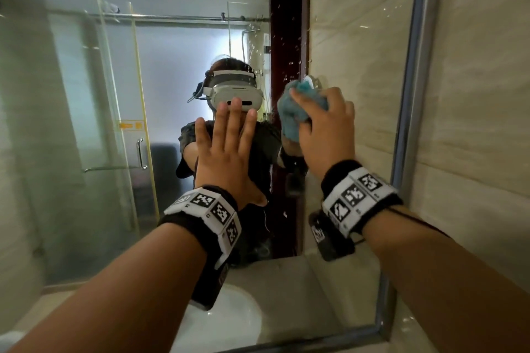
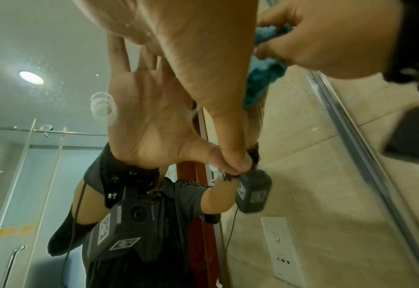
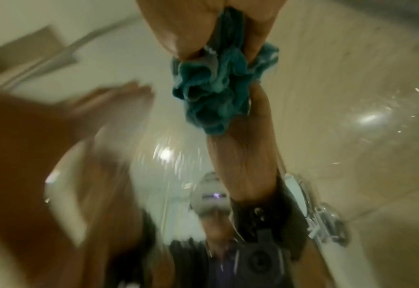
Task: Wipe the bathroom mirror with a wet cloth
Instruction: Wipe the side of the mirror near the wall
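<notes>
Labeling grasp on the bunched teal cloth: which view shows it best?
Head view: bunched teal cloth sharp, gripped by the right hand against the mirror. Right wrist is closer but motion-blurred. Left wrist catches only a partial edge.

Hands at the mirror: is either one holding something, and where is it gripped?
The right hand grips a bunched teal cloth around its middle; the left hand holds nothing.

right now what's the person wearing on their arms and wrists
Both forearms are bare, no sleeves. Each wrist carries a black band with white panels printed with black square marker codes. A dark camera unit hangs under each wrist, and a thin black cable runs along the right forearm.
</notes>
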{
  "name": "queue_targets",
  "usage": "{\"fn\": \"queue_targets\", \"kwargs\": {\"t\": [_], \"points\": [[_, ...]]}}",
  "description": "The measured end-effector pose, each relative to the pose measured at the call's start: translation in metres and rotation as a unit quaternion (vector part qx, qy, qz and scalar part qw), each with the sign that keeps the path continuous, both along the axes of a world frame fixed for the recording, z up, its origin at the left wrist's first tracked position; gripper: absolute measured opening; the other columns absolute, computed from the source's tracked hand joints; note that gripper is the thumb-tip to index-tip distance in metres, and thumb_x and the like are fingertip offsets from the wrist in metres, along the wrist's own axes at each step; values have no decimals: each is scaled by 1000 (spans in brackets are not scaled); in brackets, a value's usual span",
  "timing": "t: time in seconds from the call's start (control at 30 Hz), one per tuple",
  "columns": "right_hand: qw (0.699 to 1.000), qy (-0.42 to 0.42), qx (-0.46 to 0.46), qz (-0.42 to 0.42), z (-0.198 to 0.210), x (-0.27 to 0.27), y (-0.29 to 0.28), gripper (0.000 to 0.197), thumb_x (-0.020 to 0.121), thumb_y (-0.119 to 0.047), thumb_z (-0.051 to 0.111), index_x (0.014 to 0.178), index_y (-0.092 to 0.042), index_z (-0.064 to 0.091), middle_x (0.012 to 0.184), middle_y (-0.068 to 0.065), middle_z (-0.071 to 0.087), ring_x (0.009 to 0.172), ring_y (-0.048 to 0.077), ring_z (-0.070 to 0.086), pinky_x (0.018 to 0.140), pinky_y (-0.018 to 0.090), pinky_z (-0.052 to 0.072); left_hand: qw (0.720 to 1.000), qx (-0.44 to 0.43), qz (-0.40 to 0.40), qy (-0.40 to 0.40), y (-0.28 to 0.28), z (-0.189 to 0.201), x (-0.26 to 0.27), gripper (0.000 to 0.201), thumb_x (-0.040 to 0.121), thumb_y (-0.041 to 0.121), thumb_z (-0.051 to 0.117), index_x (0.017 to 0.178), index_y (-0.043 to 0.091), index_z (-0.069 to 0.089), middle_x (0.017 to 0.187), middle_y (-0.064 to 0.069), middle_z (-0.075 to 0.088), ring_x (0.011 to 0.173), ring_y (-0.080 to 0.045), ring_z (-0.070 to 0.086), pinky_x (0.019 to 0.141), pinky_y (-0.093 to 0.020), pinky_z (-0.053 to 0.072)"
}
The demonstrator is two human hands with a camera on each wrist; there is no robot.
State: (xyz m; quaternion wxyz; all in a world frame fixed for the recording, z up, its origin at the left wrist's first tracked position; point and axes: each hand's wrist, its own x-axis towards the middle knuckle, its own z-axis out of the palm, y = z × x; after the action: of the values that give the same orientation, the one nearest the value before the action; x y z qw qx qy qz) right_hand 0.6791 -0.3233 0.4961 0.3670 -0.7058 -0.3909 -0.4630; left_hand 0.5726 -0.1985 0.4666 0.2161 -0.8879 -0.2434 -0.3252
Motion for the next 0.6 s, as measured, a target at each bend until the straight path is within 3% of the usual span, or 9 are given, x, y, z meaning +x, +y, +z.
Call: {"fn": "queue_targets", "kwargs": {"t": [0.03, 0.1, 0.23, 0.27, 0.33, 0.43, 0.53, 0.6], "points": [[1000, 12, 25, -14, 1, -1, 2, 50, 91, -13, 51, 135, -36, 46, 130, 4, 39, 118, 27, 32, 105, 37, 35, 1000, 0, 1, 2, 0, 0, 0, 153, 47, 86, 61, 134, 14, -42, 133, -13, -54, 130, -33, -42, 108, -56, -19], [1000, 21, -16, -7, -14, -13, 8, 52, 87, -12, 52, 134, -33, 48, 134, 7, 39, 118, 32, 34, 103, 42, 38, 1000, 2, 4, 4, -1, 0, -2, 151, 48, 86, 59, 135, 13, -41, 133, -14, -54, 128, -33, -42, 109, -56, -17], [980, -99, -173, 25, -52, -17, 4, 49, 74, -14, 64, 121, -24, 61, 122, 15, 53, 97, 37, 44, 77, 51, 52, 1000, 7, 6, 6, -4, 1, -4, 149, 52, 85, 59, 134, 12, -42, 131, -15, -53, 130, -33, -39, 111, -57, -12], [979, -107, -171, 19, -44, -10, 0, 49, 74, -11, 67, 121, -25, 61, 121, 15, 54, 97, 38, 45, 77, 50, 52, 1000, 7, 5, 6, -4, 1, -3, 150, 51, 85, 60, 133, 13, -43, 131, -15, -53, 130, -33, -38, 112, -57, -11], [993, -50, -103, 6, -22, -1, -5, 50, 82, -10, 63, 127, -30, 56, 128, 10, 48, 109, 36, 41, 92, 46, 46, 1000, 3, 2, 5, -4, 1, -3, 151, 49, 85, 61, 133, 13, -43, 130, -14, -55, 129, -32, -40, 112, -57, -11], [1000, 28, 5, -12, -9, 0, -4, 47, 91, -23, 51, 136, -34, 44, 137, 5, 35, 121, 29, 28, 108, 38, 31, 1000, 5, 3, -3, -3, 0, -3, 153, 48, 86, 60, 132, 13, -44, 128, -13, -58, 128, -31, -42, 111, -56, -13], [994, -10, -106, -26, -38, -16, 3, 53, 91, -48, 39, 142, -32, 34, 143, 4, 30, 126, 28, 25, 107, 41, 30, 1000, 13, 5, -3, -3, -1, -3, 149, 51, 85, 58, 132, 12, -44, 128, -13, -57, 128, -31, -41, 111, -56, -13], [982, -58, -177, -22, -55, -18, 3, 52, 90, -47, 41, 138, -29, 42, 139, 7, 40, 120, 31, 35, 98, 46, 42, 1000, 14, -1, -8, -2, -1, -3, 148, 53, 84, 59, 133, 12, -43, 129, -14, -56, 129, -31, -40, 111, -56, -12]]}}
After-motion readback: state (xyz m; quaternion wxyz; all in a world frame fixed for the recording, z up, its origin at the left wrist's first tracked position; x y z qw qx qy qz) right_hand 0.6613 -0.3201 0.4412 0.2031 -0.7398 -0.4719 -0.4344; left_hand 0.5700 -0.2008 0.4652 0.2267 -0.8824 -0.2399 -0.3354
